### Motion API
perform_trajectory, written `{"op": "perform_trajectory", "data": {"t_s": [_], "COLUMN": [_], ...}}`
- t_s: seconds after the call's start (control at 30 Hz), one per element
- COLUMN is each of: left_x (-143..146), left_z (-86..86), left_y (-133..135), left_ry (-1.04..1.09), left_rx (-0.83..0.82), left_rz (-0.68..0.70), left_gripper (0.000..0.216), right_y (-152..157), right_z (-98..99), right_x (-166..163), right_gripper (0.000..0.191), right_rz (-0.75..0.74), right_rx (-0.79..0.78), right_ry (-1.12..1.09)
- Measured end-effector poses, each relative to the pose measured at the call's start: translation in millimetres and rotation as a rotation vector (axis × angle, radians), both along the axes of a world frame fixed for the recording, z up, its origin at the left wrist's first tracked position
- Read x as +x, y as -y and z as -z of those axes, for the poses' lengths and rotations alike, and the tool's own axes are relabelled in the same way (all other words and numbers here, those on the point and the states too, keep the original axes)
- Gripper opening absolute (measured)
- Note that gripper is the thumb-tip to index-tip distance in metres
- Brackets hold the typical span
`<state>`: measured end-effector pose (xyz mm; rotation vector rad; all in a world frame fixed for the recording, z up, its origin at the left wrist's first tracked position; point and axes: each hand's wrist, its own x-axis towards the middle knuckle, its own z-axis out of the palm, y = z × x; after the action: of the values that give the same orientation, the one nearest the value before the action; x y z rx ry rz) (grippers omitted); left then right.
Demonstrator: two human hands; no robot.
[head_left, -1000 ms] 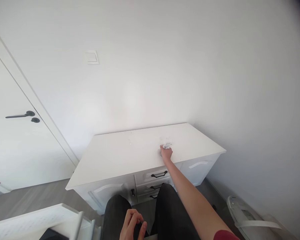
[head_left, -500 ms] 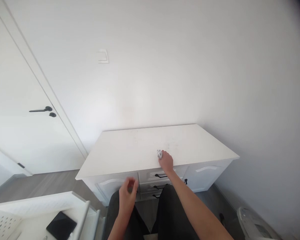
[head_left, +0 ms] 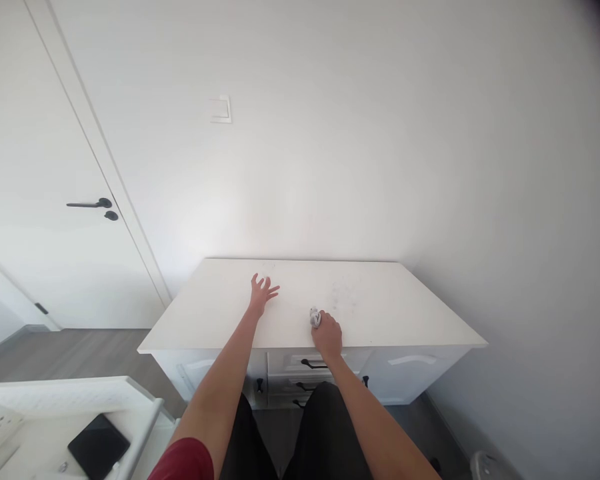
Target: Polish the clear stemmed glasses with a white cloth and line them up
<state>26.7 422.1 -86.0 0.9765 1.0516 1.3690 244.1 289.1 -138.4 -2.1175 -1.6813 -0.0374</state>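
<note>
My right hand [head_left: 327, 335] is closed around a small white-and-grey bundle [head_left: 315, 317] near the front middle of the cabinet top. Whether the bundle is folded cloth or coiled cord, I cannot tell. My left hand [head_left: 263, 293] reaches over the left middle of the top, fingers spread and nothing visibly held. Under both hands lies the white top of the low cabinet [head_left: 400, 310]. Grey smudges [head_left: 344, 295] mark its surface, to the right of and beyond the bundle. A tiny pale speck shows by the left fingertips.
Black handles [head_left: 314, 364] stick out from the cabinet front, close to my knees. A white cart [head_left: 75, 387] at lower left holds a black flat object [head_left: 99, 445]. The wall [head_left: 320, 167] rises behind the cabinet, with a door [head_left: 40, 167] at left.
My left hand has risen from above my lap and reached forward over the cabinet top, its fingers opening. My right hand keeps the bundle near the front middle. The view has shifted slightly.
</note>
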Motion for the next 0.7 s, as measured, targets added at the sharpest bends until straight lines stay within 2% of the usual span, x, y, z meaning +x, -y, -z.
{"op": "perform_trajectory", "data": {"t_s": [0.17, 0.27, 0.33, 0.43, 0.53, 0.7], "left_x": [15, 18, 19, 21, 24, 11], "left_z": [3.3, 1.3, -2.0, -6.3, -9.8, -14.0], "left_y": [-16, -4, 15, 66, 136, 252], "left_ry": [-0.04, -0.095, -0.121, -0.132, -0.127, -0.113], "left_rx": [-0.044, -0.041, -0.015, 0.046, 0.106, 0.074], "left_rz": [0.044, 0.004, -0.035, -0.064, -0.036, 0.091], "left_gripper": [0.038, 0.037, 0.036, 0.033, 0.031, 0.043], "right_y": [-1, -1, 0, 1, 2, 14], "right_z": [-0.2, -2.9, -4.1, -5.1, -10.4, -36.2], "right_x": [1, 2, 1, -1, -2, 6], "right_gripper": [0.027, 0.027, 0.028, 0.029, 0.031, 0.033], "right_rz": [0.004, 0.004, 0.005, 0.009, 0.017, 0.052], "right_rx": [-0.011, -0.02, -0.026, -0.033, -0.04, -0.012], "right_ry": [-0.027, -0.077, -0.13, -0.249, -0.43, -0.894]}}
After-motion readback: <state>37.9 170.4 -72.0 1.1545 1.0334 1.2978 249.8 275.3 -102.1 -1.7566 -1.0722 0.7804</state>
